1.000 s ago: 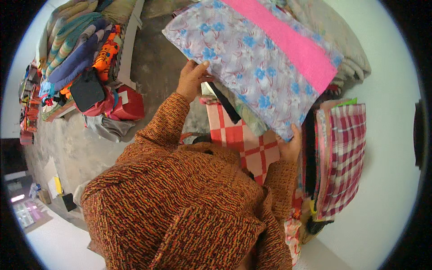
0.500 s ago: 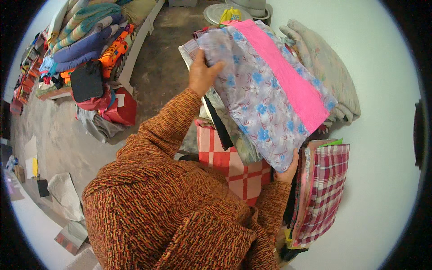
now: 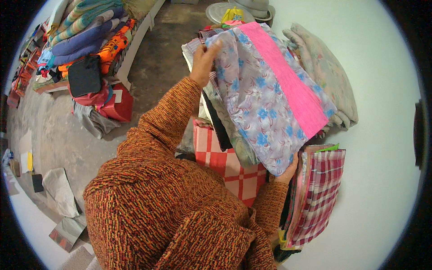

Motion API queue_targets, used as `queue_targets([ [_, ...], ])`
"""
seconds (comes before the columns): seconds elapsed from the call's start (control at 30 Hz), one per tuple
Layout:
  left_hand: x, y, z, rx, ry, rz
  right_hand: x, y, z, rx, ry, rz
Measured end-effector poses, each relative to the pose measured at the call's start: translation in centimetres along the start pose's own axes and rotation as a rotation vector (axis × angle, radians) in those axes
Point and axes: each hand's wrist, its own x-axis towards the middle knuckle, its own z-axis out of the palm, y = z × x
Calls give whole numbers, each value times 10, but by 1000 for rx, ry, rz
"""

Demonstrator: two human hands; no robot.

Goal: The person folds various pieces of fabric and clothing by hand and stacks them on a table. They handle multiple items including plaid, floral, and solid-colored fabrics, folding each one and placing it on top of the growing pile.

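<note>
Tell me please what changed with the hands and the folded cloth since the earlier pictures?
The floral cloth with the pink stripe tipped more upright. The left hand slid higher along its upper edge; the right hand keeps supporting its lower corner. The checked cloths stayed put.

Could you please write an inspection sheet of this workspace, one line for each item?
Surface: pale table top, partly covered by cloth piles.
Job's things: folded floral cloth with pink band, held up at both ends; red-and-white checked cloth below it.
Clutter: plaid cloth stack at the right; beige folded cloth behind.
Grippers: left hand grips the far edge of the floral cloth; right hand supports its near corner.
Cables: nothing seen.
Surroundings: concrete floor; bench with stacked colourful textiles; red bag; papers on floor.
</note>
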Motion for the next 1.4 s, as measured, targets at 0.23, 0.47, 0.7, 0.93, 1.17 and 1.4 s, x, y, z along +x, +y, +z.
queue_targets([
  [0.23, 46, 45, -36, -196, -385, -436, 4, -1, -4, -59, -32, 48],
  [0.47, 89, 49, -32, 354, -659, -541, -2, -23, 6, -117, -174, 106],
  [0.7, 132, 42, -10, 992, -803, -183, 11, -20, 4, -290, -103, -102],
  [0.93, 121, 85, 21, 600, -753, 29, 1, -56, 54, -425, -86, -291],
  [1.17, 195, 132, 65, 551, -1246, 958, 10, -94, 78, -445, -71, -301],
  [1.4, 101, 167, 137, 50, -1067, 547, 17, -66, 21, -374, 11, -90],
])
